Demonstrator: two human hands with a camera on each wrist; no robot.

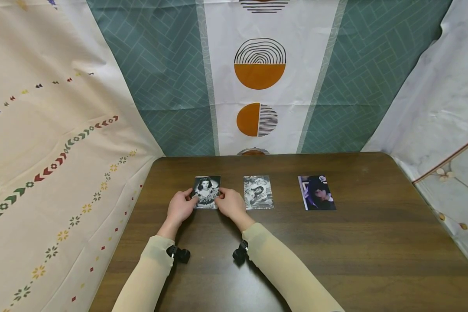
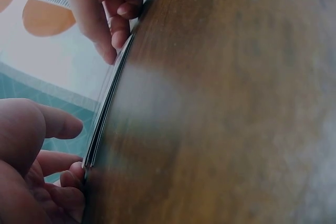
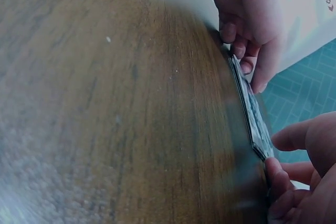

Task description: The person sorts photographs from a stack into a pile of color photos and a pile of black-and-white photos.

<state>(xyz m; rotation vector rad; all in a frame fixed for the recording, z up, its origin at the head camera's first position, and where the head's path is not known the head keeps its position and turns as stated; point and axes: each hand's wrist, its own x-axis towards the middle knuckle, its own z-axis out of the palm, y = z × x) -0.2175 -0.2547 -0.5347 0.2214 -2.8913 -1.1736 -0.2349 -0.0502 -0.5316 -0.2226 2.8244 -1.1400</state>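
Note:
A small stack of photo cards [image 1: 206,192] lies on the brown table, a black-and-white portrait of a figure in a pale dress on top. My left hand [image 1: 180,206] holds its left edge, and my right hand [image 1: 231,203] holds the right edge. Seen from the left wrist, the stack [image 2: 107,106] shows several thin layers at its edge, and the fingertips of both hands meet its two ends. The right wrist view has the stack [image 3: 249,108] flat against the tabletop, thumbs over the top face and the other fingers curled low at the sides.
Just right of my right hand lies a grey-and-white photo card [image 1: 258,192]. Farther right is a dark purple one [image 1: 317,193]. The wooden table [image 1: 355,255] ends at a patterned cloth [image 1: 171,78] behind, with pale cloths hanging left and right.

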